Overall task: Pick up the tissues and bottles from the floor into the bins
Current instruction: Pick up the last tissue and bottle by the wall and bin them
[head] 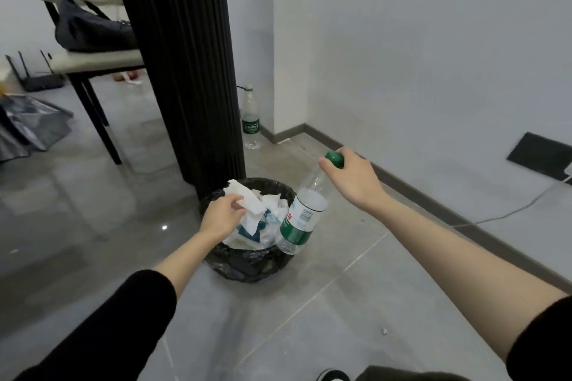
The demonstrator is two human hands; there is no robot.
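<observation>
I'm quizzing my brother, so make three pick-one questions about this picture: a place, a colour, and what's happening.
1. Where does the spare bottle stand? A chair; B floor, beside the table leg; C tabletop.
2. What colour is the cap on the held bottle? A green; B red; C white.
3. What is the left grip doing? A resting flat; B pointing; C pinching a tissue.
B: it stands upright there. A: the right grip holds the green cap. C: the tissue hangs over the bin.

Glossy grey floor tiles [93,195], clear plastic bottle [301,219], crumpled paper tissues [257,210]
</observation>
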